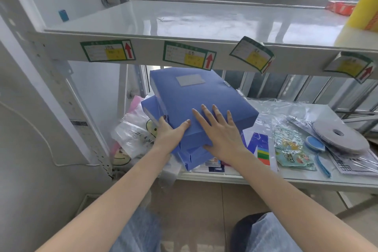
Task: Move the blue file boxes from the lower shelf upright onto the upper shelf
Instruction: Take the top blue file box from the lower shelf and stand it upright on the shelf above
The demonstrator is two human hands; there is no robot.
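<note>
A stack of blue file boxes lies flat on the lower shelf point(286, 180) at its left end. The top blue file box point(196, 96) has a grey label patch and sits tilted over the lower blue boxes point(194, 157). My left hand point(170, 135) grips the near left corner of the top box, thumb on its lid. My right hand point(218, 129) lies flat on the lid with fingers spread and its thumb curled around the near edge. The upper shelf point(184, 20) is a bare white surface above the stack.
Plastic bags point(133, 129) crowd the lower shelf left of the boxes. To the right lie packets, a blue brush point(316, 147) and a grey tape roll point(339, 137). A yellow roll point(366, 2) and a red pack point(340, 7) sit at the upper shelf's right end. Labels hang on its front edge.
</note>
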